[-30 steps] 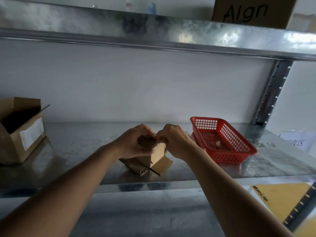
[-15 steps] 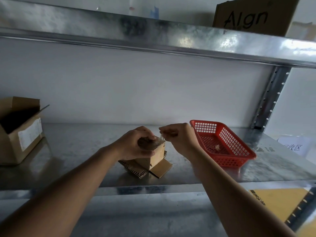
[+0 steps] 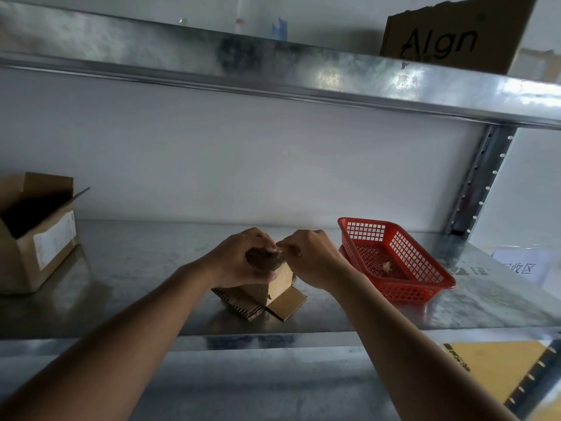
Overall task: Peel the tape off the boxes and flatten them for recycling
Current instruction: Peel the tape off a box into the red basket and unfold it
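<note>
A person works at a small box [image 3: 274, 287] standing mid-shelf on a metal rack, its lower flaps splayed flat on the steel shelf [image 3: 136, 268]. The left hand [image 3: 239, 262] curls over the box's top and near side, gripping it steady. The right hand [image 3: 309, 259] sits touching the box's top right corner, fingertips [image 3: 287, 249] pinched together at the edge, apparently on a tab of tape, though the tape itself is too small and dim to make out.

The likely trouble from here: thin tape pulled at a sharp angle could snap or tear away a skin of cardboard, leaving a remnant to pick at again. The light box could also tip or slide on the slick steel if the left hand eases off.

A red basket [image 3: 425, 281] stands just right of the hands, a small scrap lying in it. A larger open box [image 3: 36, 247] with a pale shipping label, unreadable, sits far left. On the upper shelf a carton [image 3: 449, 38] reads "Algn". At far right a paper sign [image 3: 522, 265] bears the characters "收区", and yellow packaging [image 3: 485, 369] below shows print too blurred to read.
</note>
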The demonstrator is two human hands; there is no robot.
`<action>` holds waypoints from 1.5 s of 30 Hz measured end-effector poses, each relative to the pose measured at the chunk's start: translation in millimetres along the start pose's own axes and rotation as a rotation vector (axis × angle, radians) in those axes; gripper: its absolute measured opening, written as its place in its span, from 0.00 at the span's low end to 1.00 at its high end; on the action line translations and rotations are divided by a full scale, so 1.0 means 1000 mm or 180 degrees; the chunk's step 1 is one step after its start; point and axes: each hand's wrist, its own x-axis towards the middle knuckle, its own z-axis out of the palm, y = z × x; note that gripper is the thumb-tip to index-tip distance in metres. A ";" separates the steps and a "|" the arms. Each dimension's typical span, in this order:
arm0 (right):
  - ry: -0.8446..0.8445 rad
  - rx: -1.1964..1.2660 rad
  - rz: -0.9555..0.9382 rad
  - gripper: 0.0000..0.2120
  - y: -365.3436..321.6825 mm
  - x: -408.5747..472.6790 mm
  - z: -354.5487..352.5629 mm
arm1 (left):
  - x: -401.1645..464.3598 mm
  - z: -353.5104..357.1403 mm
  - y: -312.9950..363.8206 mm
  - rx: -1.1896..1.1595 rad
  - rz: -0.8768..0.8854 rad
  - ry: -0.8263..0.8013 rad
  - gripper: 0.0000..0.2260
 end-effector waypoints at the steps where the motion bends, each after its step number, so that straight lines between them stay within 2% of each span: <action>1: -0.0002 0.0033 0.0020 0.12 0.000 0.000 -0.001 | 0.000 0.000 0.000 0.0001 0.0020 -0.0004 0.19; 8: 0.0443 0.0026 0.0246 0.07 0.003 0.003 -0.001 | -0.001 0.001 0.003 0.0009 0.0003 -0.0035 0.24; 12: 0.0853 0.0604 0.0527 0.13 0.008 -0.001 -0.003 | 0.000 0.002 0.008 0.0382 -0.0014 -0.0109 0.25; 15: 0.1164 0.0801 0.0624 0.10 0.011 -0.006 -0.008 | 0.004 0.008 0.012 0.0624 -0.0120 -0.0097 0.29; 19: 0.1501 0.0706 0.0827 0.05 0.023 -0.012 -0.017 | 0.011 0.019 0.021 0.0797 -0.0166 -0.0058 0.27; 22: 0.1617 0.0309 0.1080 0.04 0.039 -0.018 -0.026 | 0.018 0.027 0.029 0.0793 -0.0177 -0.0046 0.27; 26: 0.1629 0.0135 0.1459 0.04 0.063 -0.032 -0.039 | 0.030 0.040 0.041 0.0774 -0.0139 -0.0150 0.27; 35: 0.0987 -0.0232 0.2005 0.05 0.101 -0.064 -0.057 | 0.056 0.069 0.062 0.0602 0.0006 -0.0168 0.23; 37: 0.0925 -0.0332 0.2076 0.06 0.105 -0.068 -0.061 | 0.060 0.071 0.063 0.0598 0.0008 -0.0178 0.23; 41: 0.0791 -0.0419 0.2077 0.15 0.114 -0.070 -0.067 | 0.066 0.075 0.063 0.0632 -0.0019 -0.0206 0.25; 45: 0.0767 -0.0335 0.1999 0.14 0.121 -0.067 -0.067 | 0.069 0.078 0.062 0.0640 -0.0050 -0.0193 0.25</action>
